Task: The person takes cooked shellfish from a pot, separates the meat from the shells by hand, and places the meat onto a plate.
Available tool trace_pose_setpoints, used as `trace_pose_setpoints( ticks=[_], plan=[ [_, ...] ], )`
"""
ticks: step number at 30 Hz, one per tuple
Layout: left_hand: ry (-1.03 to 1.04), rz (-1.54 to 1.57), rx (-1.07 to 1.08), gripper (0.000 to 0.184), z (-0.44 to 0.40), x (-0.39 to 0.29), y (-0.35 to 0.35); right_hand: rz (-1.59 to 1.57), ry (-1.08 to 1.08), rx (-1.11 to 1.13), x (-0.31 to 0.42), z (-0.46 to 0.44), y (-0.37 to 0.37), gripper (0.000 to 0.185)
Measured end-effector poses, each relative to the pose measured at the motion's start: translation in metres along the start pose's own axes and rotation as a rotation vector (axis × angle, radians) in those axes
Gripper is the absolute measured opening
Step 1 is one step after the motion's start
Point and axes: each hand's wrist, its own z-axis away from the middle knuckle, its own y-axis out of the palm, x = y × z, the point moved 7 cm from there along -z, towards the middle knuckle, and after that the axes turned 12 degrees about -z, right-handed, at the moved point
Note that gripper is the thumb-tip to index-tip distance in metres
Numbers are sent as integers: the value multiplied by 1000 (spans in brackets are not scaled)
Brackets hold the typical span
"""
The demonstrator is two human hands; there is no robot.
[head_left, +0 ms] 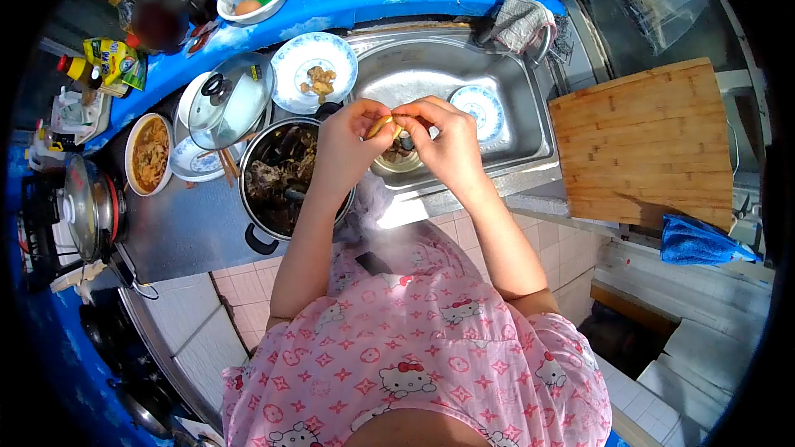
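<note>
Above the front of the sink, my left hand (356, 134) and my right hand (443, 136) meet, fingertips pinched on a small yellowish piece of food (381, 126). Under them, partly hidden, a bowl (399, 161) holds dark shells at the sink's near edge. Left of my left hand stands a pot with dark shellfish (277, 167). Behind the pot, a blue-patterned white plate (290, 58) carries a small heap of yellowish-brown pieces (319, 81).
A plate (479, 112) lies in the metal sink (530, 91). At the right is a wooden cutting board (642, 145) beside a blue cloth (704, 240). Left of the pot are a glass lid (240, 112), chopsticks (227, 167) and a bowl of food (149, 153).
</note>
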Motion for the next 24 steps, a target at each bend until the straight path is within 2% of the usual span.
trace_pose_setpoints(
  ticks=[2, 5, 7, 9, 12, 18, 21, 24],
  plan=[
    [1, 9, 12, 20, -1, 0, 0, -50, 45, -41, -3, 1, -1, 8],
    [-17, 126, 42, 20, 0, -3, 0, -566, 452, -39, -36, 6, 4, 8],
    [-69, 279, 91, 19, 1, -9, -2, -771, 476, -29, -40, 7, 7, 10],
    [-92, 294, 114, 19, 2, -5, -3, -911, 527, -12, -43, 8, 9, 11],
    [-100, 319, 136, 21, 1, -3, -2, -907, 560, -10, -43, 8, 10, 11],
    [-77, 232, 139, 20, -2, -3, -2, -605, 533, 0, -44, 5, 7, 11],
    [-54, 83, 90, 19, -6, 3, -2, -71, 153, -4, -14, -4, 0, 11],
    [-19, 10, 58, 17, -9, 10, -2, 32, 64, 47, 3, -8, 4, 11]
  ],
)
